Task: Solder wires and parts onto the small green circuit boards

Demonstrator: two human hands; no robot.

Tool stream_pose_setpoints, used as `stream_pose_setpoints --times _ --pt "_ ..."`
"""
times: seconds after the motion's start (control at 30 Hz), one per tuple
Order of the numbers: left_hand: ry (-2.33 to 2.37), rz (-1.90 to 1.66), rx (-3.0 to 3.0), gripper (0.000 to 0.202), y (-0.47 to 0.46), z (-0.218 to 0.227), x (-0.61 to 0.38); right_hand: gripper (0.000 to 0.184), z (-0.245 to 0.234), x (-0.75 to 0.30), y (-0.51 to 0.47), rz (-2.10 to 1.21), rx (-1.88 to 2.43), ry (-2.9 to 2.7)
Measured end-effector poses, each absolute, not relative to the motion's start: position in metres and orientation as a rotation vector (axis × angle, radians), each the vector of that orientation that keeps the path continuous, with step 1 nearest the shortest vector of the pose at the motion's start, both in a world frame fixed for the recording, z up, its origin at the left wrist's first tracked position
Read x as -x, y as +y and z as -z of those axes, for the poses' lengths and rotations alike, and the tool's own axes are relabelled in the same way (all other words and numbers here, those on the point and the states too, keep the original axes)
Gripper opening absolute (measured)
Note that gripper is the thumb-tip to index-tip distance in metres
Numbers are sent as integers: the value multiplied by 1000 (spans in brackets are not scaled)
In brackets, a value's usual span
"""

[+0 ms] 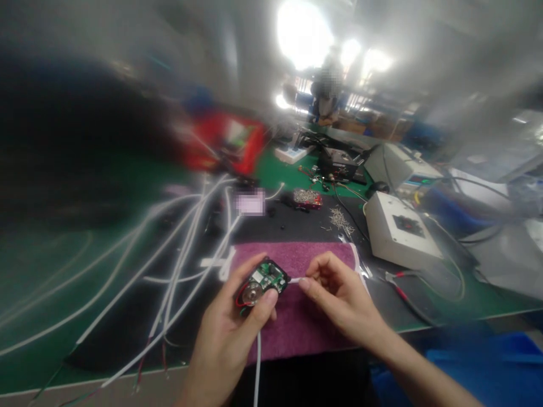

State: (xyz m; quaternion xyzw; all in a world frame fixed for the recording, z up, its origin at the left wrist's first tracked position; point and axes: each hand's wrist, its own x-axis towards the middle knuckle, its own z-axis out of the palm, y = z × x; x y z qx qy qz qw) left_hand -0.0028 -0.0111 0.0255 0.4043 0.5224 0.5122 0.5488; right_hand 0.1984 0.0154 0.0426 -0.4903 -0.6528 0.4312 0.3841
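In my left hand sits a small black housing with a green circuit board facing up. A round speaker-like disc and a red wire show at its lower left; my thumb presses on its near edge. My right hand pinches a thin white cable close to where it meets the housing's right side. Another stretch of white cable hangs below my left hand. Both hands are above a purple cloth.
Several white cables with bare wire ends spread over the left. Behind the cloth are a red tray of small parts and loose screws. Pliers and a white box stand right. A person is far back.
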Motion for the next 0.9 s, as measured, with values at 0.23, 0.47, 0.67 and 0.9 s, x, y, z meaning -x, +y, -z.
stream_pose_setpoints --times 0.23,0.47,0.67,0.9 --pt "1197 -1301 -777 75 -8 -16 9 23 -66 -268 42 -528 1502 -1924" --pt "1120 -1275 -648 78 -6 -15 12 15 -106 -330 120 49 1897 -2338" --pt "1265 -1208 -890 74 -5 -14 9 36 -92 -326 162 60 2176 -2589" --pt "1341 -1131 -974 70 -8 -22 3 40 -80 -321 172 69 2274 -2642"
